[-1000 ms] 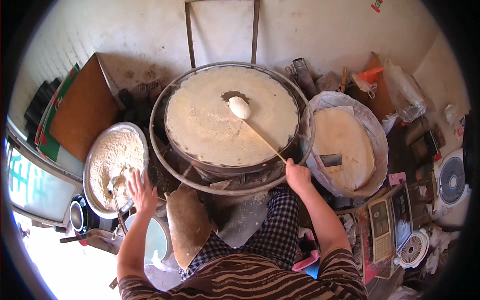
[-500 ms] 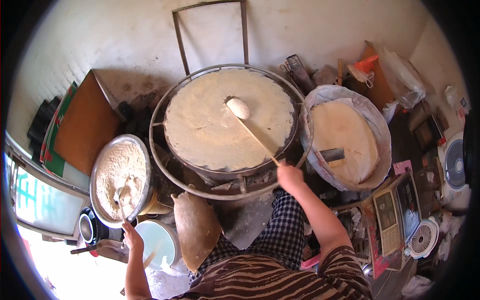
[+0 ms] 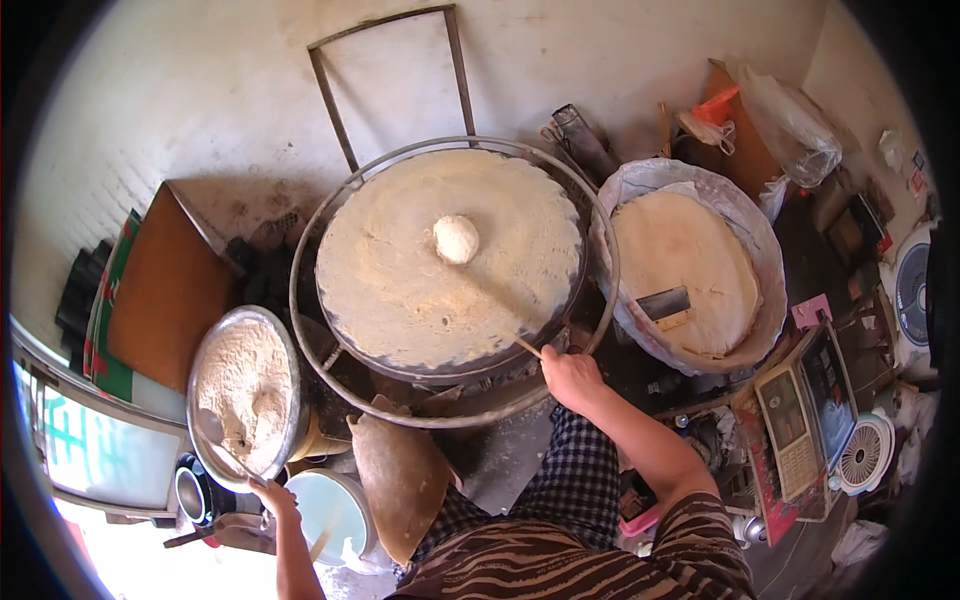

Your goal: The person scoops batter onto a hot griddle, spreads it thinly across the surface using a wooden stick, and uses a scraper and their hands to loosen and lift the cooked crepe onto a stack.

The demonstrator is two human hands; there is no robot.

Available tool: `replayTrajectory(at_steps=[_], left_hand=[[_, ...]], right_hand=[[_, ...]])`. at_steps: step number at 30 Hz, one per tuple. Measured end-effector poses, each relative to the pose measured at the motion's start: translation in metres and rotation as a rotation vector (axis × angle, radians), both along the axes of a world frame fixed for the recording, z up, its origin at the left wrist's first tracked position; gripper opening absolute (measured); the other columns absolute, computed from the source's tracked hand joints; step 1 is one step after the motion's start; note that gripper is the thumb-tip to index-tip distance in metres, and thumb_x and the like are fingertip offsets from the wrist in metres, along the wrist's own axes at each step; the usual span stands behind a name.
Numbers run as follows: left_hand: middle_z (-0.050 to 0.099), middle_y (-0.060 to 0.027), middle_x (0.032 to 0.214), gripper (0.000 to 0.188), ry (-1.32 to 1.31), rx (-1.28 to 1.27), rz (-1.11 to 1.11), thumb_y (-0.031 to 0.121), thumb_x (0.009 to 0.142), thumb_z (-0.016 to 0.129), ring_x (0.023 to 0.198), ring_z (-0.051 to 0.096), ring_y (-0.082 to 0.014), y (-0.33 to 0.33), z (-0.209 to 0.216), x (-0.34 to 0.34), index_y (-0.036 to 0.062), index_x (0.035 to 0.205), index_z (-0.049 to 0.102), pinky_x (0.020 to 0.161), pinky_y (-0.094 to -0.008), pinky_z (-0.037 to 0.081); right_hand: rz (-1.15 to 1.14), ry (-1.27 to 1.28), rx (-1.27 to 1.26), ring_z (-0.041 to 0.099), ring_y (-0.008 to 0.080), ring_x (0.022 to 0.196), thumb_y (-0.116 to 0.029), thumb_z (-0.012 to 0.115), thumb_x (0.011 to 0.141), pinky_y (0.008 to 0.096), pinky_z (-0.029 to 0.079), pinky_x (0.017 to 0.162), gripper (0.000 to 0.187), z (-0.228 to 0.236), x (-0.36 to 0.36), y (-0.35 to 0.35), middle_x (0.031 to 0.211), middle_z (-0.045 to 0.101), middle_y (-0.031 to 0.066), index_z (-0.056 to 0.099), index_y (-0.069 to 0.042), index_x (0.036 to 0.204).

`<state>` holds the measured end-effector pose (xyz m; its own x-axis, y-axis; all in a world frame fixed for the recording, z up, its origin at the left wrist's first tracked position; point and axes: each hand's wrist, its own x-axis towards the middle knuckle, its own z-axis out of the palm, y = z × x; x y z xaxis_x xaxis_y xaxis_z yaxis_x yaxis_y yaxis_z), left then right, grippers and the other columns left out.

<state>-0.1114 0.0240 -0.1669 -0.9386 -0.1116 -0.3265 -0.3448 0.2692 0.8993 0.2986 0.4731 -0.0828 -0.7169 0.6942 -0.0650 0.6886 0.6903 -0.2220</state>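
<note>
My right hand (image 3: 573,378) is closed round the near end of a wooden stick (image 3: 526,346). The stick is blurred and slants across a round griddle (image 3: 440,376). A whitish, rounded lump (image 3: 457,240) sits at the stick's far end; whether it is dough or a coated tool head I cannot tell. Pale batter (image 3: 400,300) covers nearly all of the griddle, with a ragged, darker edge. At the left, my left hand (image 3: 272,497) grips the handle of a metal ladle (image 3: 211,427), whose bowl rests in thick, off-white batter inside a metal basin (image 3: 292,385).
A metal ring (image 3: 300,270) encircles the griddle. To the right stands a plastic-lined basket (image 3: 775,270) with flat, thin pancakes and a flat scraper (image 3: 664,304). A pale bucket (image 3: 325,505) is beside my left forearm. A scale (image 3: 790,430) and small fan (image 3: 862,455) stand at right.
The view has shifted slightly. The whitish lump has moved on the griddle and looks rounder, and the batter is smoother. In the basin, the ladle's bowl has moved left.
</note>
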Motion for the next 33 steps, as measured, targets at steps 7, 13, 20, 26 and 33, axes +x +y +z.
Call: replayTrajectory(at_steps=[7,13,20,26,33], left_hand=[[0.041,0.0029,0.076,0.047,0.022,0.543,-0.434,0.014,0.096,0.048,0.050,0.032,-0.0038,0.093,0.101,0.030,0.0255,0.137,0.029,0.039,-0.0168,0.025],[0.040,0.0020,0.073,0.041,-0.341,0.641,-0.864,0.007,0.094,0.045,0.050,0.033,-0.0044,0.252,0.148,0.088,0.0218,0.131,0.034,0.041,-0.0177,0.023],[0.045,-0.0080,0.078,0.047,-0.218,0.161,-0.927,0.003,0.088,0.042,0.049,0.041,-0.0143,0.379,0.111,0.124,0.0156,0.131,0.029,0.039,-0.0289,0.035],[0.048,-0.0136,0.085,0.050,-0.296,0.322,-0.759,0.000,0.088,0.039,0.054,0.049,-0.0207,0.424,0.087,0.209,0.0184,0.131,0.023,0.041,-0.0316,0.044],[0.039,-0.0007,0.065,0.005,-1.404,1.875,-0.316,0.002,0.096,0.040,0.046,0.036,-0.0068,0.348,0.134,0.118,-0.0006,0.096,0.044,0.038,-0.0209,0.035]], right_hand=[[-0.110,-0.101,0.082,0.068,0.0361,0.072,-0.016,0.049,0.086,0.0467,0.053,0.062,0.016,-0.012,0.028,0.068,0.076,0.068,0.0194,0.051,-0.002,0.093],[-0.082,0.276,-0.244,0.061,0.0449,0.076,-0.027,0.047,0.093,0.0540,0.049,0.068,0.024,0.006,-0.032,0.033,0.077,0.063,0.0242,0.050,-0.004,0.100],[-0.266,0.127,-0.205,0.063,0.0442,0.077,-0.024,0.047,0.093,0.0534,0.049,0.068,0.023,-0.023,-0.010,0.049,0.078,0.063,0.0257,0.048,-0.001,0.097],[-0.163,0.302,-0.703,0.059,0.0251,0.044,-0.018,0.046,0.095,0.0387,0.046,0.043,0.019,0.003,-0.037,-0.020,0.057,0.057,0.0145,0.046,0.000,0.096],[-0.137,0.413,-0.629,0.059,0.0264,0.043,-0.022,0.045,0.096,0.0398,0.047,0.041,0.020,0.017,-0.019,-0.025,0.058,0.056,0.0154,0.044,-0.002,0.097]])
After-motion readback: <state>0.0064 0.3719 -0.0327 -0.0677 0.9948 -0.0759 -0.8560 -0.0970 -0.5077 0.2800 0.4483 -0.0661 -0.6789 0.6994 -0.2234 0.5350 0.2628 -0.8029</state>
